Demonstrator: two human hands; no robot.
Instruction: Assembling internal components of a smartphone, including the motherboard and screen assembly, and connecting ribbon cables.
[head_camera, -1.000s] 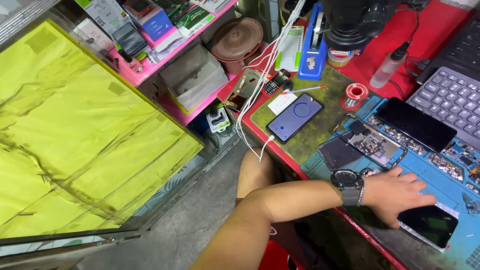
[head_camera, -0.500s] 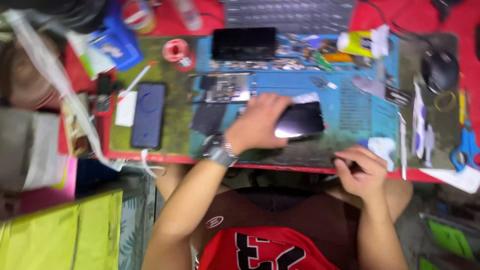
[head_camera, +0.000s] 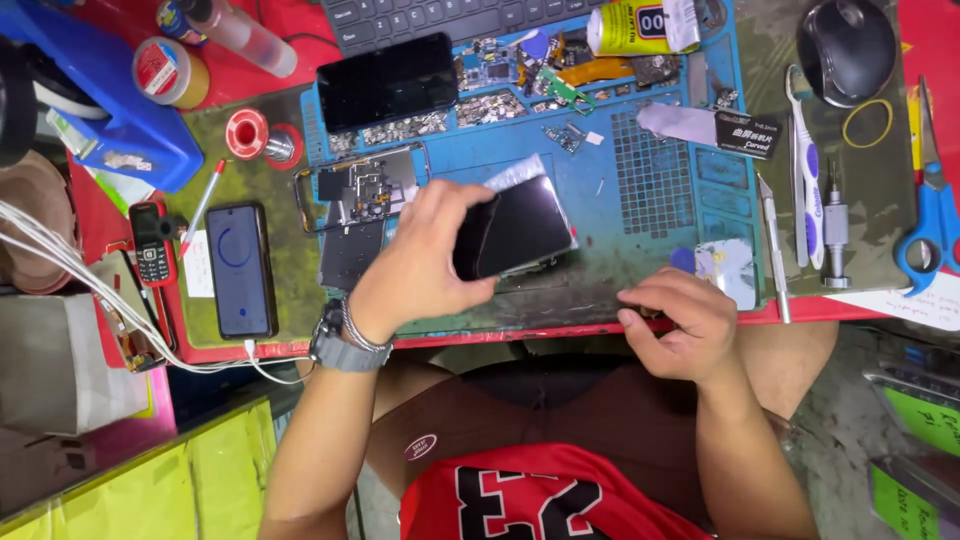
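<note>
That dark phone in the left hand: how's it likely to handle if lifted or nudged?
The dark phone looks rigid and flat, so it probably won't flex. Its glossy face reflects light, so it is likely slick; the left hand pinches it by one end. Thin glass-like front suggests it is fragile if dropped on the blue mat. Flat shape: it should slide, not roll.

Phone (head_camera: 515, 232) lies on mat (head_camera: 640, 180), scissors (head_camera: 932, 225) far right, spool (head_camera: 250, 135) perhaps left.
</note>
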